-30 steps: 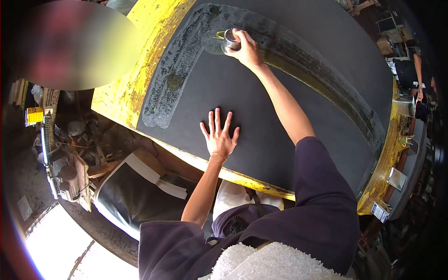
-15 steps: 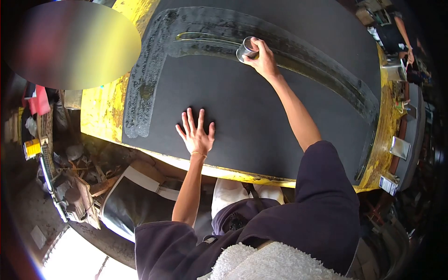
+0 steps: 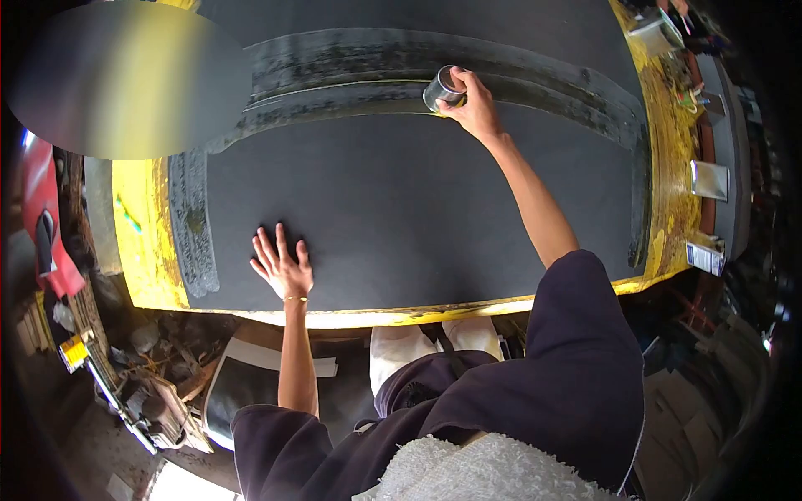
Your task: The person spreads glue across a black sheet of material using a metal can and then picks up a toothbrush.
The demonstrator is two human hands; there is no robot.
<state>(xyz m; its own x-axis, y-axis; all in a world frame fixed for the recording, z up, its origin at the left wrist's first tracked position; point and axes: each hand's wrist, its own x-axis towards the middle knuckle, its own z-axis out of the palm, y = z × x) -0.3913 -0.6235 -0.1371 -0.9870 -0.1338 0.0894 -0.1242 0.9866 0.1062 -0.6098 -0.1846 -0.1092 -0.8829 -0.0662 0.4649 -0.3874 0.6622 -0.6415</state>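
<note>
I've got the R hand [image 3: 478, 108] closed round a metal can [image 3: 441, 90], thumb & fingers on its sides. Can's at a wet band [image 3: 334, 58] on the black sheet [image 3: 401, 192]; thin shiny line runs L from it. L hand [image 3: 286, 271] is below & L of grip, palm flat on sheet, fingers spread. Yellow table [image 3: 146, 209] shows past sheet, L & R of grip; square tin [image 3: 709, 179] far R, a bit lower.

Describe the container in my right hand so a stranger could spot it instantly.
Start at the yellow table, mostly covered by a black sheet. Across the sheet, follow the long wet-looking band to your right hand, which grips a silvery cylindrical container. Unlike the rectangular silvery object by the table's right edge, it is round and held.
</note>
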